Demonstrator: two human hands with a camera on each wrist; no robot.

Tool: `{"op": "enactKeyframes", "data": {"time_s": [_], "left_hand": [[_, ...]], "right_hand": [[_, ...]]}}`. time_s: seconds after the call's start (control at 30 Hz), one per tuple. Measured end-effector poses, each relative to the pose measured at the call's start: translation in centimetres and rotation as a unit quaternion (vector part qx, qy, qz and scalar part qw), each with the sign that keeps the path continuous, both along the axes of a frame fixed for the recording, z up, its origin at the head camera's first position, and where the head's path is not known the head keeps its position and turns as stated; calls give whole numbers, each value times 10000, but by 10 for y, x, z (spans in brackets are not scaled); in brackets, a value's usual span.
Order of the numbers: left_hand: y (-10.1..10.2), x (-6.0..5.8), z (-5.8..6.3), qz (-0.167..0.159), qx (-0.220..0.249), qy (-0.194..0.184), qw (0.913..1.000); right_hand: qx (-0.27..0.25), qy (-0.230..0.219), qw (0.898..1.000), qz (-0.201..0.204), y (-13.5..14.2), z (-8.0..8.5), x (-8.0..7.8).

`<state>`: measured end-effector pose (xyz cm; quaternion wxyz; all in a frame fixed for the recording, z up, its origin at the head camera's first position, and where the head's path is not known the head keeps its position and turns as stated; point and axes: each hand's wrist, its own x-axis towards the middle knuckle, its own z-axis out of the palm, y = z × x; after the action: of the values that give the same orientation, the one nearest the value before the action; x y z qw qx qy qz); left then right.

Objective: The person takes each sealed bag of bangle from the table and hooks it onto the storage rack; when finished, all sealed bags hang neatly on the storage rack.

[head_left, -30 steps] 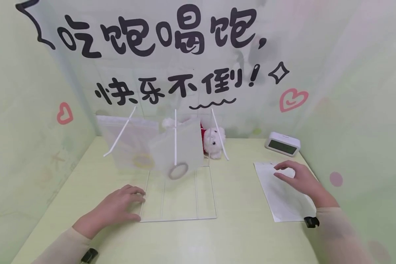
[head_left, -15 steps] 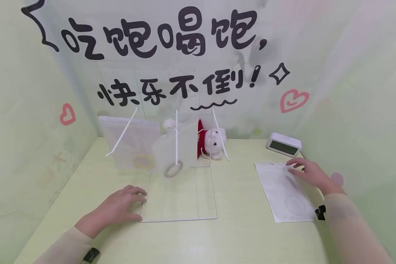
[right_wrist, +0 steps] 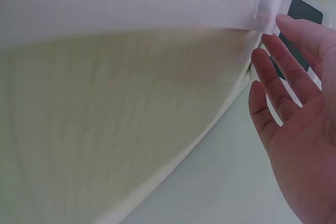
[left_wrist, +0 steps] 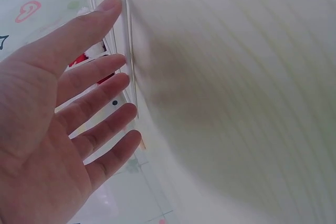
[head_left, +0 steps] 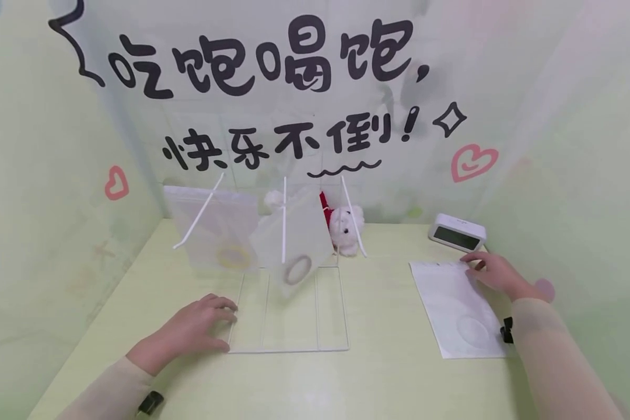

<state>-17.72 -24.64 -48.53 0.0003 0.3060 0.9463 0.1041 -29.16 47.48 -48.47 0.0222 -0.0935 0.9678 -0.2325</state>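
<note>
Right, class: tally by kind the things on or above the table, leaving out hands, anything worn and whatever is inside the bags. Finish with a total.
Plastic bags: 3 (left hanging bag, right hanging bag, flat-lying bag)
Wire rack: 1
Plush toy: 1
Digital clock: 1
Total: 6

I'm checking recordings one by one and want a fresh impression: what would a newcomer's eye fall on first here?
The big black writing across the back wall stands out first. Below it, two cloudy bags hang from a white wire rack, with a plush toy behind. Farther right, the right hand is at the upper corner of another bag lying flat on the table.
</note>
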Motion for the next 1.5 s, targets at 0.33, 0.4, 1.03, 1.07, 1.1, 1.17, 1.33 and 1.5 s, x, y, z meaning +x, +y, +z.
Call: {"op": "enactKeyframes", "data": {"time_s": [0.33, 0.4, 1.03, 1.07, 1.1, 1.17, 1.33, 1.5], "left_hand": [[0, 2, 0, -43, -1, 59, 10000], [0, 2, 0, -47, -10, 62, 10000], [4, 2, -1, 18, 13, 123, 9999], [4, 2, 0, 10, 15, 122, 9999], [4, 2, 0, 9, 12, 118, 9999], [4, 1, 0, -5, 7, 104, 9999], [3, 0, -1, -34, 0, 109, 9999], [2, 0, -2, -34, 21, 135, 9999]], "right_hand": [[60, 167, 9995, -246, -2, -4, -3], [54, 275, 9992, -298, -3, -3, -2], [-236, 923, 9947, -392, -4, 17, 30], [-232, 935, 9945, -404, -5, 19, 32], [-236, 956, 9943, -413, -6, 21, 34], [-285, 1067, 9930, -422, -7, 25, 39], [-483, 1270, 9898, -440, -12, 32, 49], [-408, 1234, 9900, -553, -21, 44, 61]]}}
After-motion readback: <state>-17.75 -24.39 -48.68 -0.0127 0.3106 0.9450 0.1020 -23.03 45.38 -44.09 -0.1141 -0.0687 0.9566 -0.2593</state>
